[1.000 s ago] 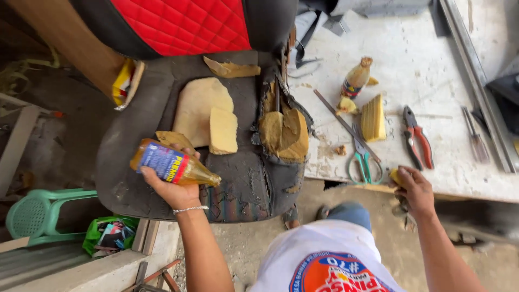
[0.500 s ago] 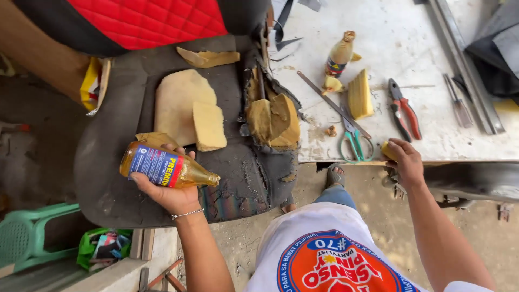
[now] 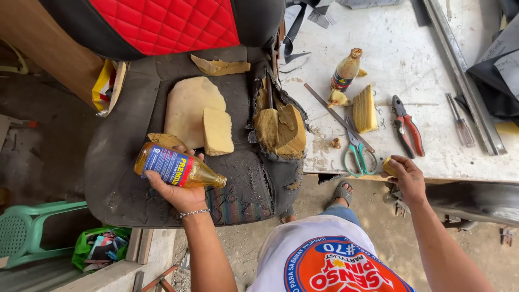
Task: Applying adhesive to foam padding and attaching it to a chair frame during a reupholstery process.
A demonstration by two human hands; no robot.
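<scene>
My left hand (image 3: 181, 192) grips a glass bottle (image 3: 175, 167) of amber liquid, tipped on its side over a worn black seat cushion (image 3: 124, 184), neck pointing right. Tan foam pieces (image 3: 194, 116) lie on the cushion above it, and torn foam (image 3: 281, 130) shows at the cushion's right edge. My right hand (image 3: 405, 176) rests at the front edge of the white worktable (image 3: 432, 65), fingers closed on a small yellow piece (image 3: 387, 166). Green-handled scissors (image 3: 358, 151) lie just left of that hand.
On the table stand a second bottle (image 3: 346, 70), a yellow foam wedge (image 3: 365, 108), red pliers (image 3: 406, 124), a screwdriver (image 3: 459, 127) and a metal rail (image 3: 459, 70). A red quilted seat back (image 3: 167, 24) is above. A green plastic stool (image 3: 27, 232) is at lower left.
The view has shifted slightly. My left hand keeps the bottle tilted over the cushion, and my right hand stays at the table's edge.
</scene>
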